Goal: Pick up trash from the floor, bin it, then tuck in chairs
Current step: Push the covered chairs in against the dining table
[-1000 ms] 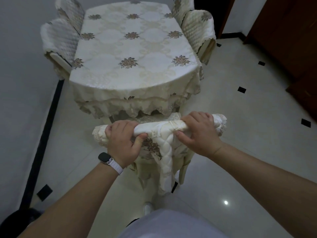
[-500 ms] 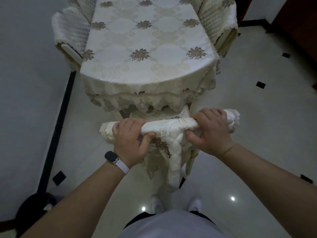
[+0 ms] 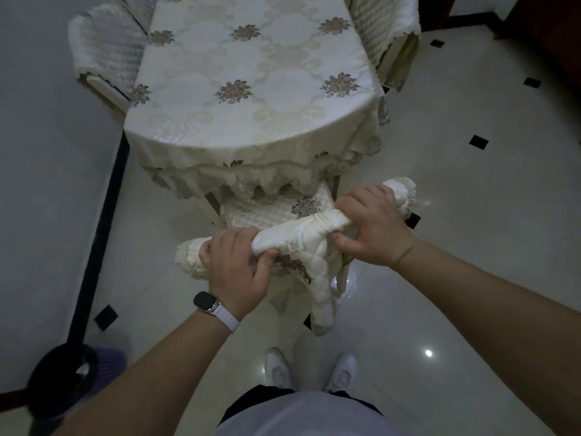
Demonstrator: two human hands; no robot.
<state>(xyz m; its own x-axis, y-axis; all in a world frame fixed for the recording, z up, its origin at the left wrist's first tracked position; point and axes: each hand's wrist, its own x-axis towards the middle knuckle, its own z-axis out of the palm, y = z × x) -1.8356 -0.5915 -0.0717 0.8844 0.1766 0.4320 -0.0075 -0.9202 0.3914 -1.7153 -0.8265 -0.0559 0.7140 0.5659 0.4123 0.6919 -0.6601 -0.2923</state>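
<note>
Since a second ago the chair (image 3: 283,212) has swung round. Its top rail (image 3: 292,236), level then, now slants, with the right end nearer the table (image 3: 245,121). The quilted seat lies at twelve o'clock from the rail, its front edge just under the tablecloth's lace fringe, so I'd judge it partly tucked in and a little crooked.

Both hands are clamped on the rail, well apart. The left hand (image 3: 234,272) is near the eight o'clock end, fingers over and thumb under. The right hand (image 3: 371,228) is wrapped the same way near the two o'clock end.

The frame looks stiff and fairly weighty. The padded cover is soft and loose and may twist round the rail, so a firm squeeze through to the wood seems wise. On the glossy floor (image 3: 471,247) the legs should slide easily.

A second chair (image 3: 103,48) sits against the table at ten o'clock, and a third chair (image 3: 386,23) at one o'clock. A dark bin (image 3: 63,382) stands by the wall at eight o'clock.
</note>
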